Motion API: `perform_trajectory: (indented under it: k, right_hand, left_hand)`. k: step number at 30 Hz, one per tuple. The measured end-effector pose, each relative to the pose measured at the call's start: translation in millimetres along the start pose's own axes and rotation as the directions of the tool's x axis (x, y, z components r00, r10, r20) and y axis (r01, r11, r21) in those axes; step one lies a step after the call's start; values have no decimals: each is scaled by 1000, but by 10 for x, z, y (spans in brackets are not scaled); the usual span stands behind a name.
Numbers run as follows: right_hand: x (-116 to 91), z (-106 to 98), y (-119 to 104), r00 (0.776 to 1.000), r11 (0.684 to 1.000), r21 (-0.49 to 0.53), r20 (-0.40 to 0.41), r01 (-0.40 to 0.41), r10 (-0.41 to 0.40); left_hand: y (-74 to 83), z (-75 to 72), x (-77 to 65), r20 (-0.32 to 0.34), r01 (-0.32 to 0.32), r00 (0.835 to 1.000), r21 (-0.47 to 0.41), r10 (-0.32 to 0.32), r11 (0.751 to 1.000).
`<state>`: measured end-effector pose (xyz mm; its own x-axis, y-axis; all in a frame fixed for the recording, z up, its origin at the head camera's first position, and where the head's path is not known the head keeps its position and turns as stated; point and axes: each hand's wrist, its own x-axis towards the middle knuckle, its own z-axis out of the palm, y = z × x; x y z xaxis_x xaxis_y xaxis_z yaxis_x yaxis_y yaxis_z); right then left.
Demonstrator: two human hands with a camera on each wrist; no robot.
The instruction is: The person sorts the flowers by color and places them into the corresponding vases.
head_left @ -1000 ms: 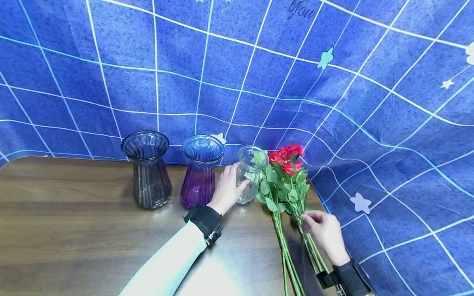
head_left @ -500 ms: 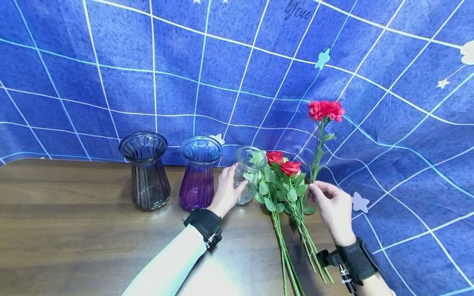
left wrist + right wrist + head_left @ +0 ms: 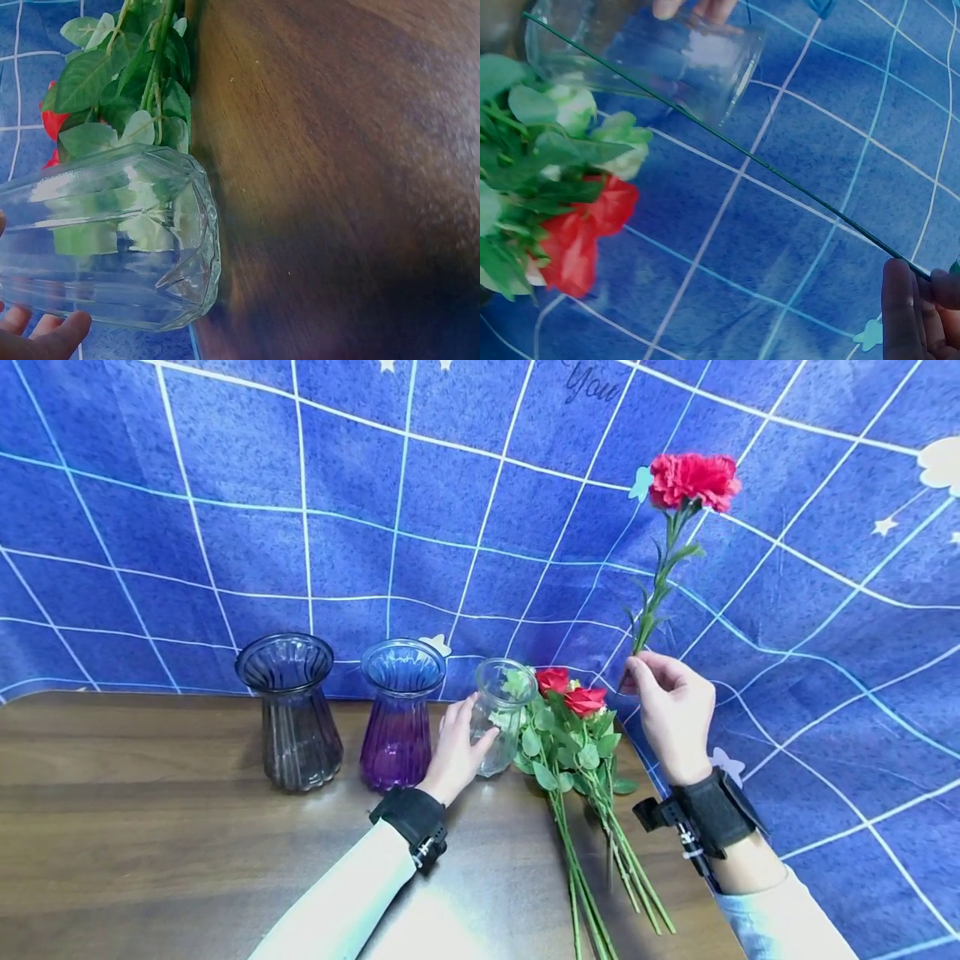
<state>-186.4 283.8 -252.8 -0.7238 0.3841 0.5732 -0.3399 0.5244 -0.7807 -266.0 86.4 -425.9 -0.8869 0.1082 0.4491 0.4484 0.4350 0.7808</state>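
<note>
Brown wood-grained table [image 3: 150, 835] bears 3 vases [image 3: 397, 747] before blue, grid-lined cloth [image 3: 345, 556].

Wood tbl [image 3: 150, 843]: 3 vases [image 3: 396, 747] upright, flwrs [image 3: 588, 757] flat.

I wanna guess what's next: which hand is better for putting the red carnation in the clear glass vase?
Probably right: the right grip pinches the red carnation by its stem; the left grip holds the clear glass vase.
</note>
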Motion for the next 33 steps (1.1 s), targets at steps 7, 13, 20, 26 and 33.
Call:
perform_trajectory:
  k: [7,13,20,26,33]
  right_hand:
    - [179,110,-115,999,996,74,-15,39,-38]
    - [326,204,-200,995,987,133,-64,89,-81]
    - [474,323,-313,987,957,260,-124,129,-99]
    - [560,393,-398,981,943,289,-145,165,-127]
    - [611,468,-430,979,938,298,-152,174,-134]
  left_hand:
    - [-3,1,-6,-9,-14,1000,1,14,1000]
    - [-11,9,-6,-17,-16,1000,4,16,1000]
    - [-19,25,-21,-27,-6,1000,-3,6,1000]
    - [-19,19,-30,-19,3,1000,-3,-3,1000]
    - [-36,25,-38,-18,7,1000,-9,-8,1000]
